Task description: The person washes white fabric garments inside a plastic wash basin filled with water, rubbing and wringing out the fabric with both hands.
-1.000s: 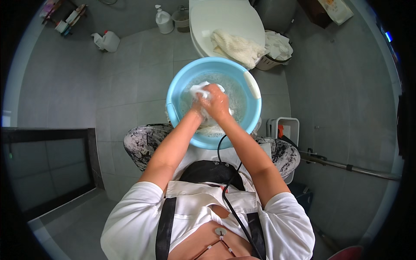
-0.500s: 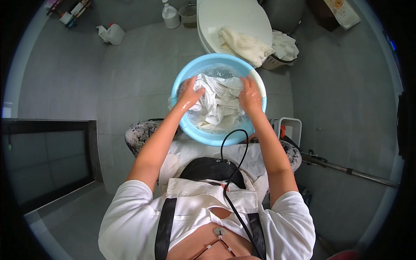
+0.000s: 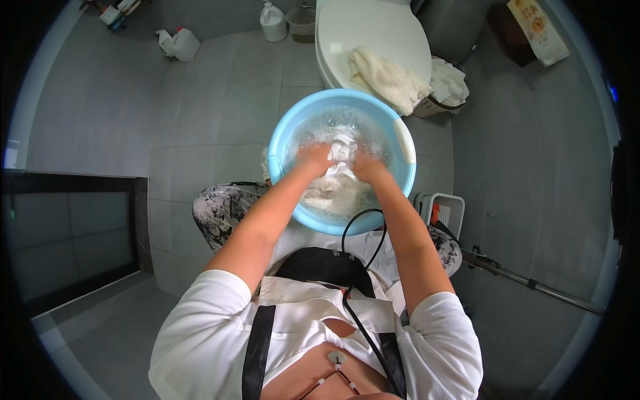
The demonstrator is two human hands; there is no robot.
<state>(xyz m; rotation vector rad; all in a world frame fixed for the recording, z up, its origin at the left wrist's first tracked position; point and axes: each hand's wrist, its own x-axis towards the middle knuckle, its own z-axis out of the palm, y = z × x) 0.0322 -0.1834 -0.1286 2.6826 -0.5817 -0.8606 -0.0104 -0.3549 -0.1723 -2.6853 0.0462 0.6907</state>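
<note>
A light-blue basin (image 3: 342,96) of sudsy water (image 3: 383,143) stands on the floor in front of me. White cloth (image 3: 344,141) lies bunched in it, partly under the water, and its paler, cream-looking part (image 3: 333,192) spreads nearer to me. My left hand (image 3: 314,160) grips the cloth from the left, its fingers closed on the bunched fabric. From the right, my right hand (image 3: 369,166) is closed on the same bunch. Both hands are wet and slightly blurred, and some fingertips are hidden in cloth and suds.
Beyond the basin is a white toilet (image 3: 373,27) with a cream knitted cloth (image 3: 390,80) on its lid. A basket of white cloth (image 3: 448,85) stands beside it. Plastic jugs (image 3: 180,45) are at the back left. A black cable (image 3: 365,213) loops over the basin's near rim.
Both hands have come inward and closer together, down into the water. The cloth, spread between them before, is now bunched and lower in the suds.
</note>
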